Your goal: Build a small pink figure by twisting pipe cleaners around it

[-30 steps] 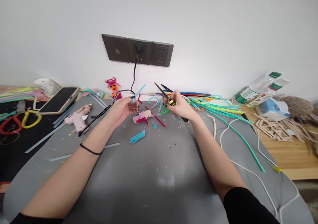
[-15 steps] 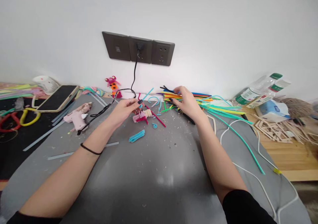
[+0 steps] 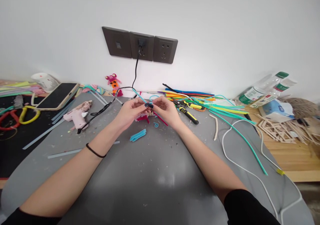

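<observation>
Above the mat, my left hand (image 3: 128, 114) and my right hand (image 3: 167, 110) meet fingertip to fingertip. Both are closed in a pinch on a light-blue pipe cleaner (image 3: 139, 95), whose straight end points up and left; the fingers hide its other part. Behind and below them lie pink and red pipe-cleaner pieces (image 3: 142, 117), partly covered. A small blue coil (image 3: 156, 124) rests just below my right fingers. Nearer to me is a folded blue pipe-cleaner bundle (image 3: 138, 135). To the right of my right hand lie yellow-and-black pliers (image 3: 188, 114).
Colourful pipe cleaners (image 3: 200, 98) lie along the wall at right. A pink glue gun (image 3: 78, 115), its black cord (image 3: 100, 111), a phone (image 3: 58, 96) and scissors (image 3: 29, 115) are at left. A white cable (image 3: 246, 170), bottles (image 3: 262, 88) and wooden sticks (image 3: 275, 130) are at right.
My right hand has moved left from beside the pipe-cleaner pile and pliers to join my left hand at the blue pipe cleaner. The pliers are now uncovered.
</observation>
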`<state>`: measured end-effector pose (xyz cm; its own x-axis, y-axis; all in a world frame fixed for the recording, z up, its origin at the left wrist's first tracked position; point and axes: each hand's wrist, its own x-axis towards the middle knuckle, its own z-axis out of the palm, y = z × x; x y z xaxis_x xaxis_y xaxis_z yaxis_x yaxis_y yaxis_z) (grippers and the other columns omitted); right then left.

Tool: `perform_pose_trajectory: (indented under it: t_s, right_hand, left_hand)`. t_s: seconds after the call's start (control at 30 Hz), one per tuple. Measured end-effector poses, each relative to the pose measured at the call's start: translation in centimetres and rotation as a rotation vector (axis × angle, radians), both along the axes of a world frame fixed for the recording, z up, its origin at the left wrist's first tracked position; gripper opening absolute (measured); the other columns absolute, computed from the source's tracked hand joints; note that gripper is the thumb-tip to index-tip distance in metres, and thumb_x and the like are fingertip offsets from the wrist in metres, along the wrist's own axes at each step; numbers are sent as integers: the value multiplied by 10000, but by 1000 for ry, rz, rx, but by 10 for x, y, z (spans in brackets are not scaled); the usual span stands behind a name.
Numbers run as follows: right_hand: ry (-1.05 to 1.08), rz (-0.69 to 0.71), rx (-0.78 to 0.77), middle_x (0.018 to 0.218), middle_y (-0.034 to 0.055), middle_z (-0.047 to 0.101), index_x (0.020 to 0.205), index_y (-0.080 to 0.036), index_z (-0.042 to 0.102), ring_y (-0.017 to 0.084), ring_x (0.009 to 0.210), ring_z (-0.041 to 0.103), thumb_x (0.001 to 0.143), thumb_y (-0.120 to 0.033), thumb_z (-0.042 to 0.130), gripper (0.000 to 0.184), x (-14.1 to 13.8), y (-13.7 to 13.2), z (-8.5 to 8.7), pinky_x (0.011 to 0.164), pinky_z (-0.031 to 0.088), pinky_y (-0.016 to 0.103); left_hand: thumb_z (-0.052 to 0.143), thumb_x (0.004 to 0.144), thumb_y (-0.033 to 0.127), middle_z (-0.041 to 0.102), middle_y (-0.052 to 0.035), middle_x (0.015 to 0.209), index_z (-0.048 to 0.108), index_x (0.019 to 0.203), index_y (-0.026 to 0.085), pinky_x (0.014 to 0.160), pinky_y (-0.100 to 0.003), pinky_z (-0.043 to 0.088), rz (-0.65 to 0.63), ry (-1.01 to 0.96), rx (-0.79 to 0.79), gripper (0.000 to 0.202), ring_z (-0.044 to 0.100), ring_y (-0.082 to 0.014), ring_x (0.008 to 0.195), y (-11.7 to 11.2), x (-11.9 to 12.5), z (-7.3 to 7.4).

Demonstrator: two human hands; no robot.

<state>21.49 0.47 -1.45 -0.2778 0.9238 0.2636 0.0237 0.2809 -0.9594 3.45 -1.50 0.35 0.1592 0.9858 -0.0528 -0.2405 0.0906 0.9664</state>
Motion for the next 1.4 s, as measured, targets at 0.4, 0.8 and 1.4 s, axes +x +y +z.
perform_pose_trajectory:
  t_s: [0.4,0.8,1.4]
  right_hand:
    - [131,27,-131,774,-19,661,812,-223,576,146,735,673,759,-431,818,324,5,0,5,748,546,306]
    - [441,91,-309,906,-1,696,857,-219,733,126,809,646,591,-378,966,388,4,2,4,842,559,302]
    - [520,24,-394,841,0,726,885,-210,747,126,770,661,570,-416,965,435,4,7,-3,841,567,299]
  left_hand:
    - [927,563,570,701,-23,723,680,802,178,676,-293,524,175,57,111,521,645,-159,675,12,-15,-6]
    - [881,597,646,726,-54,743,686,789,171,661,-312,533,86,278,188,548,662,-191,692,-1,-1,-7]
    - [659,841,305,767,-45,887,769,867,221,767,-304,557,188,710,621,141,677,-184,790,-4,-11,-2]
